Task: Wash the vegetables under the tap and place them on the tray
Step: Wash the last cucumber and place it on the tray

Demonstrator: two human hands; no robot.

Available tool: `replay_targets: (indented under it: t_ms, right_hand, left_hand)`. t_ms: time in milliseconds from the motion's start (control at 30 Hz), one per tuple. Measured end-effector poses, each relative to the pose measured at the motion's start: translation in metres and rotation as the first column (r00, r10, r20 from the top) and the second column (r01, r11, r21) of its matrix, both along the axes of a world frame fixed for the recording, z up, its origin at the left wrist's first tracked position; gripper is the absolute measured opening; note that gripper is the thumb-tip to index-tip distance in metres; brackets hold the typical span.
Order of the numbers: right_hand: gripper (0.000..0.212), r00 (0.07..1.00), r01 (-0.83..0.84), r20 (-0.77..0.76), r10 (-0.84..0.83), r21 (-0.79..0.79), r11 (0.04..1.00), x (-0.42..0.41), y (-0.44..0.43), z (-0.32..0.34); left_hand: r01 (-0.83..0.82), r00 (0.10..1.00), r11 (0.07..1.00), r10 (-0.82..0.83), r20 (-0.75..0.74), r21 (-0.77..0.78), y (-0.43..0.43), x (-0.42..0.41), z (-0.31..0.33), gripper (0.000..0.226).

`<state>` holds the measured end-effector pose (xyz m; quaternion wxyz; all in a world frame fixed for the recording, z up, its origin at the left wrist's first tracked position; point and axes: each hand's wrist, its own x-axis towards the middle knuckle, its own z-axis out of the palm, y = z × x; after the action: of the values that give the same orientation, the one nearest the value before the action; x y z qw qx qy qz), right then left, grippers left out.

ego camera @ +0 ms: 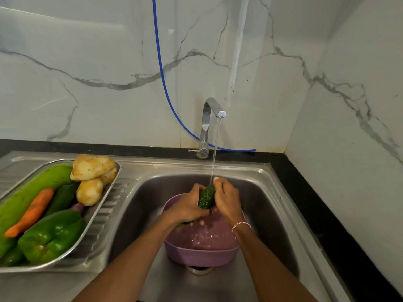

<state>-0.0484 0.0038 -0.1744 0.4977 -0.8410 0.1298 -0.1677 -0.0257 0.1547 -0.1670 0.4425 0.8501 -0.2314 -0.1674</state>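
- Steel tray (97,211), oblong, at the left: a smooth pale long gourd (32,190), carrot (32,212), glossy pepper (52,234) and knobbly potatoes (91,166).
- Left hand (187,205) curls round the bitter gourd's near part.
- Bitter gourd (207,198): dark green, warty, spindle-shaped. It is held over the basket, its long axis slanting near-left to far-right, far tip raised into the water (214,153).
- Right hand (226,199) grips its far part. Both hands are close together, clamped on it.
- Curved chrome tap (207,118), running.
- Round, ribbed purple plastic basket (200,253) in the steel sink (272,203).
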Motion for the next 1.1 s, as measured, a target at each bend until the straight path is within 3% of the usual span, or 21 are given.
replay_targets:
  t_ms: [67,167,300,367,433,533,633,767,900,967,1100]
  right_hand:
    - [0.041,0.996,0.086,-0.019,-0.086,0.003,0.996,0.000,-0.003,0.003]
    - [0.050,0.995,0.087,-0.055,-0.082,0.093,0.992,0.001,-0.005,0.006]
    - [0.033,0.982,-0.096,-0.118,0.145,0.348,0.932,0.005,0.002,0.008]
    - [0.022,0.960,-0.182,-0.114,0.254,0.434,0.882,0.002,0.009,0.004]
    - [0.037,0.946,-0.239,-0.069,0.318,0.516,0.823,0.001,0.011,-0.001]
    - [0.045,0.944,-0.264,0.013,0.329,0.625,0.734,0.002,0.009,-0.003]
    - [0.032,0.964,-0.205,-0.037,0.263,0.525,0.826,-0.002,0.011,0.000]
    - [0.025,0.984,-0.090,-0.121,0.133,0.312,0.946,0.003,0.014,-0.003]
    - [0.035,0.992,-0.006,-0.123,0.037,0.241,0.970,0.006,0.008,-0.002]
    - [0.040,0.992,-0.045,-0.091,0.084,0.366,0.929,0.005,0.006,-0.002]
    - [0.026,0.970,-0.173,0.006,0.243,0.719,0.673,0.001,0.007,0.010]
  left_hand:
    - [0.051,0.998,0.997,-0.054,0.039,0.060,-0.001,-0.001,-0.002,0.062]
    - [0.068,0.975,0.980,-0.105,0.196,0.185,0.000,0.003,-0.004,0.061]
    - [-0.017,0.977,0.979,-0.026,0.210,0.202,0.007,0.007,-0.005,0.068]
    - [-0.071,0.984,0.980,0.039,0.174,0.185,0.010,0.007,-0.004,0.068]
    - [-0.081,0.994,0.989,0.071,0.083,0.127,0.012,0.006,0.000,0.065]
    - [-0.053,0.976,0.997,0.039,-0.215,-0.062,0.010,-0.002,0.010,0.060]
    - [-0.058,0.936,0.984,-0.004,-0.352,-0.168,0.009,-0.005,0.014,0.057]
    - [0.012,0.970,0.994,-0.038,-0.239,-0.110,0.012,-0.002,0.011,0.049]
    - [0.058,0.942,0.990,-0.097,-0.322,-0.130,0.008,-0.005,0.015,0.048]
    - [0.028,0.910,0.984,-0.099,-0.403,-0.177,0.007,-0.004,0.014,0.049]
    - [-0.119,0.860,0.924,-0.087,-0.504,-0.363,0.007,-0.001,0.016,0.038]
